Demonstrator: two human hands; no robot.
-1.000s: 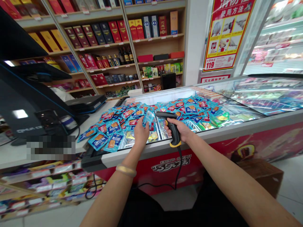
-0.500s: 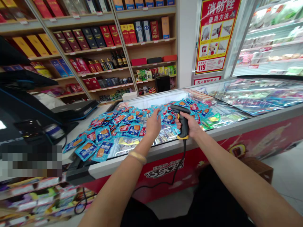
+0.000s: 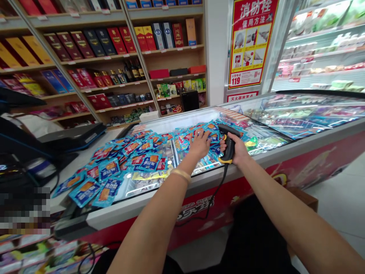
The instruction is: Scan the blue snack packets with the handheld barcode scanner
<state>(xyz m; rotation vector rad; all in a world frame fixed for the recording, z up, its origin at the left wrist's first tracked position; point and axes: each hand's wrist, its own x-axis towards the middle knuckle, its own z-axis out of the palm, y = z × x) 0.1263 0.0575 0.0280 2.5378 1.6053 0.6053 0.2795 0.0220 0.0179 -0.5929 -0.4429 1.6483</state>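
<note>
Left fingers (image 3: 200, 134): spread loosely at the packets lying on the middle of the freezer's glass, with no grip on any packet visible; whether the tips touch one is hard to tell.
Right fingers (image 3: 223, 145): wrapped around the handle of the scanner (image 3: 229, 150), gripping it.
Scanner: upright, held above the freezer near its front edge, its head over the glass; its cord (image 3: 219, 186) hangs down the freezer's front.
Scanner handling: probably stiff and fairly light, best held by the handle, with some drag likely from the cord.
Packets (image 3: 149, 162): many small blue and red pouches on the freezer, in a wide heap at its left end and another group by the hands at its middle.
Packet handling: likely light, soft and slippery on glass; the flat sealed edge looks the best place to pinch, since the filling may be fragile, though it cannot be seen.
Freezer (image 3: 137, 203): long, pale-rimmed, red-fronted, standing across in front of the person.
Bracelet (image 3: 181, 174): on the left wrist, above the freezer's front rim.
Worktop (image 3: 112, 134): just beside the freezer's left end.
Shelves (image 3: 168, 61): beyond the freezer, holding boxes and bottles.
Sign (image 3: 249, 42): red and yellow, upright behind the freezer.
</note>
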